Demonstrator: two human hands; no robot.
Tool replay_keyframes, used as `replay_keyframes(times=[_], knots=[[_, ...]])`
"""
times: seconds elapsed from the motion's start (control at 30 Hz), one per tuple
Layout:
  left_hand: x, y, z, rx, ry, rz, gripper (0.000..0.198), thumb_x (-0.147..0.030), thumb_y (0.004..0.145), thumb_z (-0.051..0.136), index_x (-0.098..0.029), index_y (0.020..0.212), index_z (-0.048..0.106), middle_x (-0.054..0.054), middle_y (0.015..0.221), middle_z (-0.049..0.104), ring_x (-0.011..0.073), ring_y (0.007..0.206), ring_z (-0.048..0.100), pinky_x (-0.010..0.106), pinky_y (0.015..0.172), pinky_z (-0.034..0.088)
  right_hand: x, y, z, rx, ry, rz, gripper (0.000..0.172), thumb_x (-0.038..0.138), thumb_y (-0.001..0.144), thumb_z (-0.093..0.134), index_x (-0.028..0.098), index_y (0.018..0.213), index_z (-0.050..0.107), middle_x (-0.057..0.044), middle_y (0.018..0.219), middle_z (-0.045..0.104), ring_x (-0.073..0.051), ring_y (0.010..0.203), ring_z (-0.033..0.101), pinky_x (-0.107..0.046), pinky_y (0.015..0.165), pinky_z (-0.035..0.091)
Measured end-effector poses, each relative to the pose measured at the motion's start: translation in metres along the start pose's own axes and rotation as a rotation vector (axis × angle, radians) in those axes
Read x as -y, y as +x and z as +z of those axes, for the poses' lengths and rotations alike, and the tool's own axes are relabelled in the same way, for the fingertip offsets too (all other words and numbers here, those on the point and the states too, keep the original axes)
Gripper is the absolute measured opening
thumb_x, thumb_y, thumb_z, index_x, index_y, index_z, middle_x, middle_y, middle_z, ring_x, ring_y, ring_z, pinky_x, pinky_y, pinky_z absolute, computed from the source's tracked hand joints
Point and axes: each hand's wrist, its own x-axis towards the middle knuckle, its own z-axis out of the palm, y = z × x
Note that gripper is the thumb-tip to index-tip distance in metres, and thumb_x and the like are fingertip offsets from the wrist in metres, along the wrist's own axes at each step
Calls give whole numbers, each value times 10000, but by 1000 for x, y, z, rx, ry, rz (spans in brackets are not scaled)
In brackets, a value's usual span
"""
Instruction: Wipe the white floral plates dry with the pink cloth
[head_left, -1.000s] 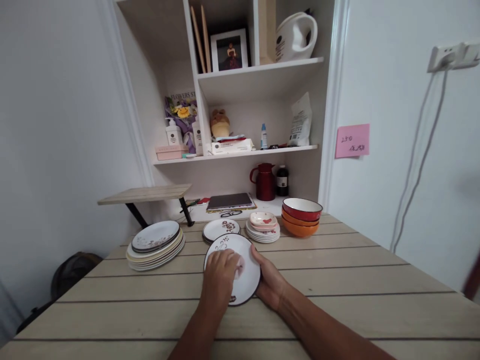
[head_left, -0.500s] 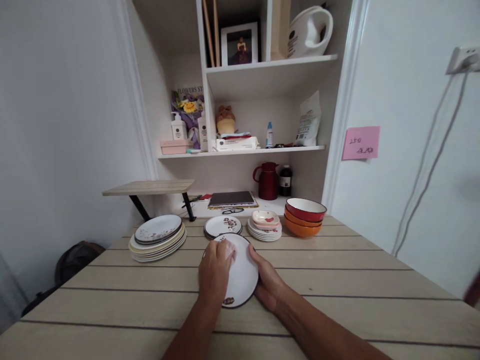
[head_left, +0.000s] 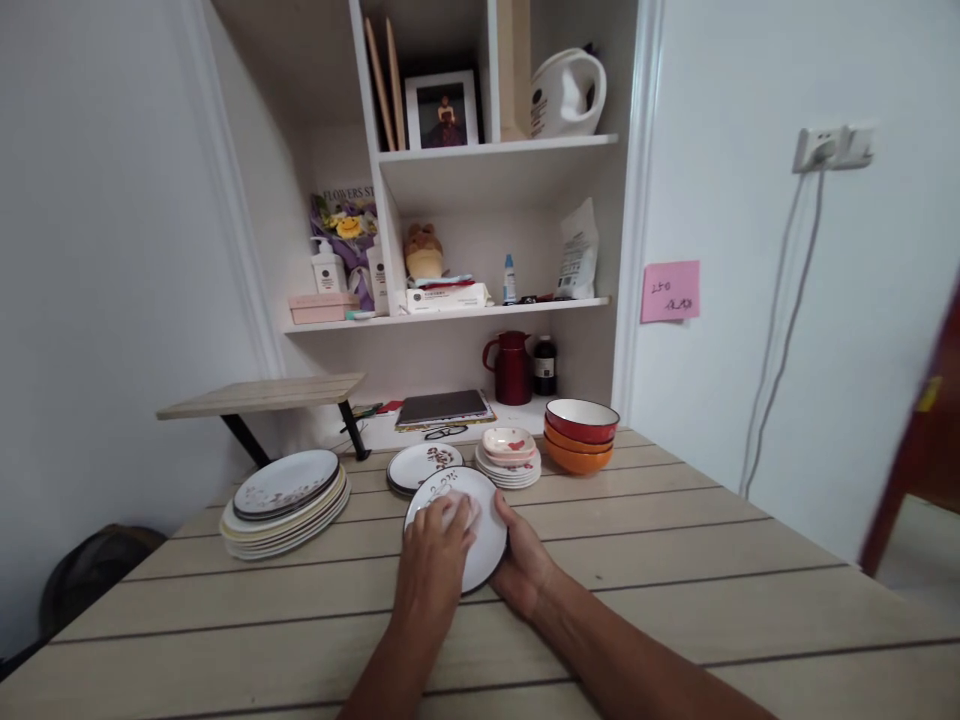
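A white plate (head_left: 484,545) with a dark rim and a small floral print lies on the wooden table (head_left: 675,560) in front of me. My left hand (head_left: 433,560) rests on top of the plate, fingers curled over a small whitish pad or cloth (head_left: 459,512) pressed against its surface. My right hand (head_left: 523,562) grips the plate's right edge, thumb on the rim.
Beyond the plate stand a small floral plate (head_left: 422,464), a stack of small dishes (head_left: 508,460), stacked red and orange bowls (head_left: 581,433) and, at left, a pile of larger plates (head_left: 285,500). Shelves with a red jug (head_left: 511,367) rise behind.
My left hand has shifted on the plate, from its middle to the far left part and back toward the centre. The view has swung to the right.
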Motion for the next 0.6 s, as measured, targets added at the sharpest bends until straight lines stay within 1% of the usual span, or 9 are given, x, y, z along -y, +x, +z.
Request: replay_keyframes(times=[0.13, 0.23, 0.33, 0.4, 0.5, 0.6], knots=[[6, -1, -1, -22, 55, -34, 389, -215, 828, 587, -365, 1186, 593, 46, 1090, 584, 210, 932, 541, 356, 770, 493, -2, -2, 0, 22, -76, 35, 529, 519, 882, 441, 118, 1203, 567, -124, 1049, 710, -235, 974, 658, -402, 939, 448], [11, -2, 0, -61, 86, -66, 387, -178, 852, 539, -341, 1199, 590, 51, 1071, 579, 201, 929, 531, 343, 781, 491, -6, -4, -1, 43, -155, 96, 572, 573, 852, 461, 146, 1217, 563, -126, 1063, 707, -259, 973, 656, -455, 940, 435], [15, -2, -1, -114, 85, -85, 365, -187, 870, 510, -311, 1204, 591, 63, 1067, 584, 205, 937, 537, 343, 787, 496, -10, -6, 1, 96, -175, 122, 589, 580, 842, 480, 144, 1230, 560, -127, 1070, 705, -254, 992, 650, -434, 968, 417], [15, -1, -1, -159, 64, -76, 357, -192, 872, 509, -292, 1205, 589, 67, 1063, 597, 207, 939, 548, 342, 785, 500, -12, -9, 3, 122, -159, 114, 563, 549, 853, 489, 137, 1230, 562, -119, 1083, 703, -238, 1012, 642, -401, 989, 404], [13, -1, 0, -210, -4, -54, 361, -177, 862, 520, -247, 1213, 571, 70, 1071, 626, 211, 957, 566, 359, 811, 505, -12, -11, 7, 122, -139, 105, 522, 520, 864, 493, 133, 1203, 579, -110, 1094, 700, -227, 1032, 633, -382, 1002, 393], [12, -1, -1, -224, -109, -26, 295, -160, 858, 516, -216, 1137, 596, 66, 1077, 648, 211, 994, 578, 387, 869, 500, -13, -12, 7, 117, -131, 87, 490, 501, 862, 508, 129, 1169, 599, -111, 1075, 705, -225, 1026, 636, -372, 1005, 388]])
